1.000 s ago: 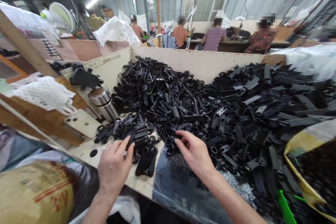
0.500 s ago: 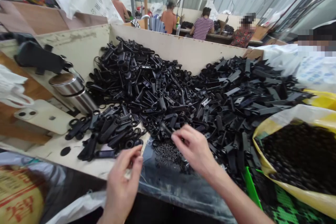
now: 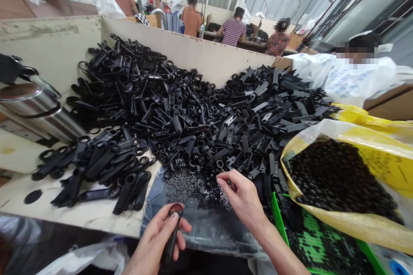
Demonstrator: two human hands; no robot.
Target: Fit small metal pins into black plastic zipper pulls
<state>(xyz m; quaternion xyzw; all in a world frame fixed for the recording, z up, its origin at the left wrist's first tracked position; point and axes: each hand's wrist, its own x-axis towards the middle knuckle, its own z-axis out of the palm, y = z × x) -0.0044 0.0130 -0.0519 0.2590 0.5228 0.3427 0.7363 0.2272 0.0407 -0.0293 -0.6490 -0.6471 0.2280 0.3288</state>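
My left hand [image 3: 159,240] is closed around a long black plastic part [image 3: 172,230] with a ring at its top end, held at the table's near edge. My right hand [image 3: 242,197] reaches over a patch of tiny dark screws or pins [image 3: 190,187] on a bluish sheet, its fingertips pinched together; what they hold is too small to make out. Just beyond lies a big heap of black plastic parts [image 3: 193,107]. A smaller row of the same ring-ended parts [image 3: 103,165] lies to the left.
A steel flask [image 3: 35,109] lies at the left. A yellow sack of small black pieces [image 3: 342,176] stands at the right above a green crate [image 3: 319,245]. A person in white [image 3: 348,73] sits to the right; several people work at benches beyond the board wall [image 3: 180,51].
My view has swung right and down. My left hand has drawn back from the row of parts to the near edge, now gripping one black part. My right hand has dropped onto the small screws.
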